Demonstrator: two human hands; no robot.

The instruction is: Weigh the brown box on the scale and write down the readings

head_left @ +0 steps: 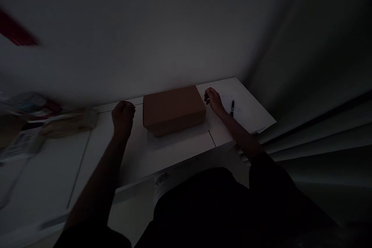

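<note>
A closed brown cardboard box (174, 104) sits on the white table, its lid down. To its left, my left hand (123, 114) is raised with the fingers curled into a loose fist, apart from the box and with nothing visible in it. My right hand (214, 99) hangs beside the box's right end, fingers loosely bent with small gaps, holding nothing that I can see. Whether those fingertips touch the box is hard to tell in the dim light. A dark pen (232, 107) lies on a white paper sheet (244, 104) right of my right hand.
The white table (180, 151) runs along a pale wall. Blurred bags and packages (46, 120) are piled at the left, and a red object (16, 29) shows on the wall above. Dark curtain-like folds (314, 139) hang at the right.
</note>
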